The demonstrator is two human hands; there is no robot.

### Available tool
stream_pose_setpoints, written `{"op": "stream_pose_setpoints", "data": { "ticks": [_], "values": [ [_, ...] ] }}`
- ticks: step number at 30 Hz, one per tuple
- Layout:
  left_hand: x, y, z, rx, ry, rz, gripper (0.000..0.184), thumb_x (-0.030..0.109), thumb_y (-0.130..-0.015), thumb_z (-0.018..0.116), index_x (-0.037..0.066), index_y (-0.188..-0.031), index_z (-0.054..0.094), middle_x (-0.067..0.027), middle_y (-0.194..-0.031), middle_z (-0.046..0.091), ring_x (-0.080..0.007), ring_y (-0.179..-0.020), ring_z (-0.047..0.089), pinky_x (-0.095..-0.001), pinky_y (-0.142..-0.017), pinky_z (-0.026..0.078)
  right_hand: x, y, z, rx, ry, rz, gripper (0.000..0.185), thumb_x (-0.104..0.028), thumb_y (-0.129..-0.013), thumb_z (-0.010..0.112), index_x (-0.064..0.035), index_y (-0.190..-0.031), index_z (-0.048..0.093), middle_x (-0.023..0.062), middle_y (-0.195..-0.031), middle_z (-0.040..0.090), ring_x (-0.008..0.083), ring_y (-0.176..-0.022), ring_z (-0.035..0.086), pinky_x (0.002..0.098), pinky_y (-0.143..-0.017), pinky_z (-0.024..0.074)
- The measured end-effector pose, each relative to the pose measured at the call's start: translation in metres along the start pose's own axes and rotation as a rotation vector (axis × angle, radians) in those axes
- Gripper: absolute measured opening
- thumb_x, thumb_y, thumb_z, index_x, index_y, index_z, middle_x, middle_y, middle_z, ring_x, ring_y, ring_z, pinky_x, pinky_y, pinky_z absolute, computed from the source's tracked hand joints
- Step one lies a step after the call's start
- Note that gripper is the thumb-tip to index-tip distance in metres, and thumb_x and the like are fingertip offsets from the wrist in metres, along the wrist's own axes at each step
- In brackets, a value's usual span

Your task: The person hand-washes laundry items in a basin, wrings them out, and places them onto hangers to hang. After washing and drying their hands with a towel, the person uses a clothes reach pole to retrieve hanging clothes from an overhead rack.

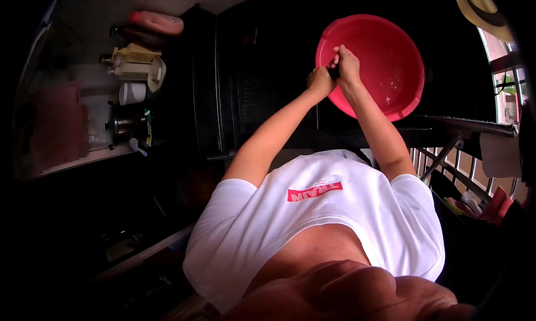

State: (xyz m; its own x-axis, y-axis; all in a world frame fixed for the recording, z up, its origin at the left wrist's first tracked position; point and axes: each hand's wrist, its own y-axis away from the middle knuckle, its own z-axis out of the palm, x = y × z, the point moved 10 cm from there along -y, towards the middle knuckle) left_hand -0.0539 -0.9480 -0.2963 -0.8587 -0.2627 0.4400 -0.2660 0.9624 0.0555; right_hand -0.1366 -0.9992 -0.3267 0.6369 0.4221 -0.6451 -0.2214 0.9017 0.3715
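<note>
Red round plastic basin [385, 53] lies right of centre amid deep shadow. At far left are a pink plastic bottle [159, 23] and a white cylindrical cup [133, 93]. Next, the left hand [321, 82] is curled at the basin's left rim, just beside the right hand [348, 66], its fingers bent over the interior. Between them is a small dark patch [334, 73]; whether either grips it, I cannot tell. Farthest right is a bright barred window [506, 104].
</note>
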Motion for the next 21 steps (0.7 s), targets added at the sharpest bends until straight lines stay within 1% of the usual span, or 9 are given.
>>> {"op": "stream_pose_setpoints", "data": {
  "ticks": [2, 3, 4, 6, 9, 10, 14, 16, 21],
  "values": [
    [-0.019, 0.007, 0.014, -0.163, 0.363, -0.135, 0.022, 0.022, -0.076, 0.066, 0.003, -0.088, 0.063, -0.0117, -0.069, 0.064, -0.0235, -0.062, 0.064, -0.0346, -0.05, 0.05, 0.019, -0.013, 0.0, -0.105, 0.131, 0.142, 0.026, -0.03, -0.095, 0.05, -0.004, -0.098, 0.053, 0.0016, -0.059, 0.052, 0.0145, -0.051, 0.049, 0.0262, -0.055, 0.043],
    [-0.03, 0.018, 0.02, -0.357, 0.613, -0.343, 0.028, 0.022, -0.074, 0.072, 0.003, -0.093, 0.062, -0.0066, -0.068, 0.061, -0.0134, -0.056, 0.059, -0.0255, -0.045, 0.047, 0.015, -0.007, 0.004, -0.221, 0.194, 0.2, 0.04, -0.04, -0.088, 0.059, -0.0051, -0.105, 0.055, 0.0032, -0.08, 0.059, 0.0133, -0.072, 0.055, 0.0276, -0.064, 0.0454],
    [-0.03, 0.021, 0.0, -0.281, 0.738, -0.311, 0.033, 0.022, -0.073, 0.076, 0.002, -0.094, 0.063, -0.0056, -0.069, 0.061, -0.0121, -0.053, 0.057, -0.0245, -0.045, 0.046, 0.006, -0.006, -0.009, -0.124, 0.414, 0.207, 0.056, -0.05, -0.082, 0.063, -0.0054, -0.113, 0.052, 0.0093, -0.104, 0.057, 0.0166, -0.093, 0.054, 0.0325, -0.071, 0.0481],
    [-0.026, 0.032, -0.045, -0.201, 0.745, -0.261, 0.035, 0.026, -0.073, 0.077, 0.001, -0.094, 0.063, -0.003, -0.07, 0.06, -0.0113, -0.057, 0.057, -0.0239, -0.046, 0.046, 0.005, 0.017, 0.014, -0.272, 0.496, 0.314, 0.073, -0.058, -0.077, 0.064, -0.0055, -0.125, 0.045, 0.0134, -0.121, 0.047, 0.0222, -0.109, 0.049, 0.0392, -0.079, 0.0495],
    [-0.037, 0.053, -0.079, -0.175, 0.865, -0.198, 0.044, 0.029, -0.074, 0.077, 0.003, -0.105, 0.061, -0.003, -0.079, 0.06, -0.0116, -0.067, 0.058, -0.0234, -0.051, 0.048, 0.03, 0.068, 0.075, -0.734, 0.63, 0.43, 0.081, -0.052, -0.077, 0.067, -0.0058, -0.135, 0.035, 0.0148, -0.118, 0.048, 0.0249, -0.107, 0.052, 0.0406, -0.078, 0.0528],
    [-0.039, 0.061, -0.088, -0.19, 0.93, -0.127, 0.048, 0.031, -0.074, 0.077, 0.004, -0.11, 0.059, -0.0039, -0.084, 0.061, -0.0123, -0.072, 0.059, -0.0233, -0.053, 0.049, 0.037, 0.078, 0.089, -0.809, 0.658, 0.46, 0.068, -0.044, -0.079, 0.07, -0.0055, -0.128, 0.044, 0.0106, -0.106, 0.056, 0.0221, -0.096, 0.058, 0.0392, -0.076, 0.0539],
    [-0.096, 0.109, -0.136, 0.111, 1.454, -0.418, 0.036, 0.035, -0.084, 0.066, 0.005, -0.104, 0.061, -0.0069, -0.094, 0.06, -0.0162, -0.071, 0.06, -0.0293, -0.054, 0.052, 0.083, 0.078, 0.127, -0.761, 0.224, 0.574, 0.02, -0.022, -0.09, 0.059, -0.0063, -0.102, 0.061, -0.0031, -0.08, 0.057, 0.0064, -0.063, 0.054, 0.0293, -0.063, 0.0523],
    [-0.138, 0.132, -0.156, 0.295, 1.559, -0.467, 0.032, 0.033, -0.089, 0.06, 0.008, -0.108, 0.058, -0.0058, -0.103, 0.057, -0.021, -0.082, 0.06, -0.0339, -0.057, 0.053, 0.077, 0.094, 0.156, -0.752, 0.254, 0.429, 0.017, -0.021, -0.091, 0.058, -0.0075, -0.101, 0.062, -0.0053, -0.075, 0.056, 0.0038, -0.055, 0.047, 0.0254, -0.057, 0.0494],
    [-0.181, 0.176, -0.214, 0.501, 1.799, -0.265, 0.028, 0.032, -0.089, 0.059, 0.009, -0.105, 0.057, -0.0048, -0.101, 0.056, -0.0244, -0.083, 0.06, -0.0368, -0.063, 0.053, 0.098, 0.149, 0.23, -0.752, 0.213, 0.377, 0.02, -0.025, -0.095, 0.051, -0.008, -0.1, 0.059, -0.0004, -0.082, 0.062, 0.0076, -0.064, 0.057, 0.0233, -0.055, 0.0482]
  ]
}}
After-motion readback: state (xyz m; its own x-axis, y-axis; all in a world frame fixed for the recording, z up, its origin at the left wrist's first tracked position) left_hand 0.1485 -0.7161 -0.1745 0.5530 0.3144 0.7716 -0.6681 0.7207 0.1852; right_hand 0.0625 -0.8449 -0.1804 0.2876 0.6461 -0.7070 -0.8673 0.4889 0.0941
